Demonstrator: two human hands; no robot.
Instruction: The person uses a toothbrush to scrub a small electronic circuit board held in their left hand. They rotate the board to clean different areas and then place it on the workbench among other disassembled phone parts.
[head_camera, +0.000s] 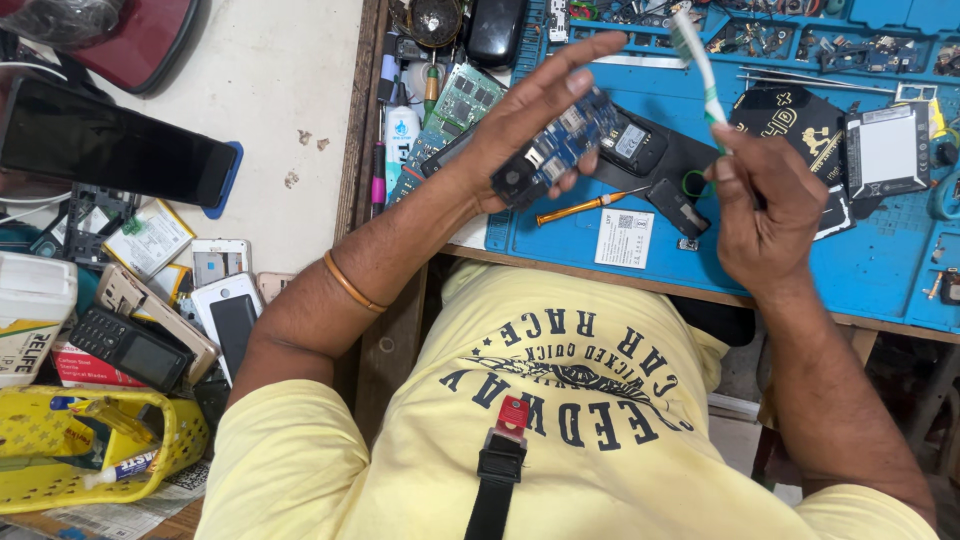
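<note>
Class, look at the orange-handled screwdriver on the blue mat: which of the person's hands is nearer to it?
Left. The left hand, holding a circuit board, hovers just above the screwdriver; the right hand, gripping a toothbrush, is farther off to its right.

A blue mat (880, 270) covers the bench, bearing a screwdriver (590, 207), a battery (886, 150) and tweezers (815, 82). Left, a dark tablet (110, 145), old phones (135, 350) and a yellow basket (175, 440) holding what may be glue tubes.
</note>
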